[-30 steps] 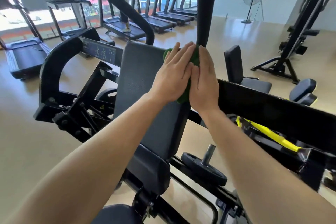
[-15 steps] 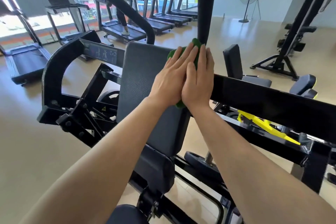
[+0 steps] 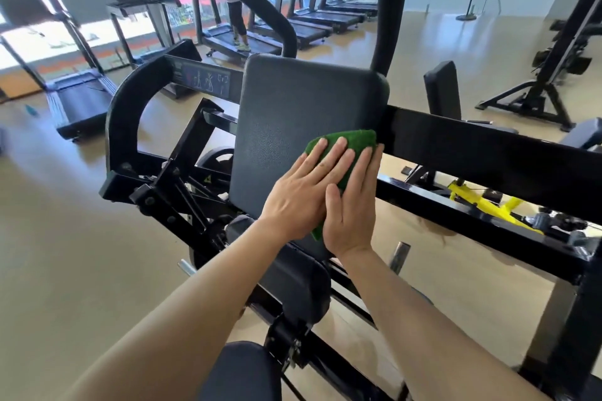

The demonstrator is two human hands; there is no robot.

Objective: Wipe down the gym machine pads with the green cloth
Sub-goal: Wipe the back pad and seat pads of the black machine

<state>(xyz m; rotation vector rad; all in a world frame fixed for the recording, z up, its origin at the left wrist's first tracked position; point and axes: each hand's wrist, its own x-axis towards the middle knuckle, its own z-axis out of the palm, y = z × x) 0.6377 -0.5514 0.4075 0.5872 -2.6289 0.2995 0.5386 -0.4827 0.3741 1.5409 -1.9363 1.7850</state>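
Note:
A tall dark back pad [image 3: 286,114] stands upright on the black machine in the middle of the view. The green cloth [image 3: 350,143] lies flat against the pad's lower right part, near its right edge. My left hand [image 3: 306,192] and my right hand [image 3: 353,205] press side by side on the cloth, fingers straight and pointing up. Most of the cloth is hidden under the palms; its top corner and a strip at the bottom show. Below the back pad sit a smaller dark pad [image 3: 293,283] and the seat pad [image 3: 244,371].
A black crossbeam [image 3: 482,146] runs right from the pad, and a black upright post [image 3: 391,3] rises behind it. Treadmills [image 3: 81,98] line the windows at the back, with a person on one [image 3: 236,13]. A bench [image 3: 443,91], yellow-framed parts [image 3: 482,205] and another rack stand right.
Both hands have slid the cloth down the back pad from its top right corner to its lower right part. The top of the pad now shows bare.

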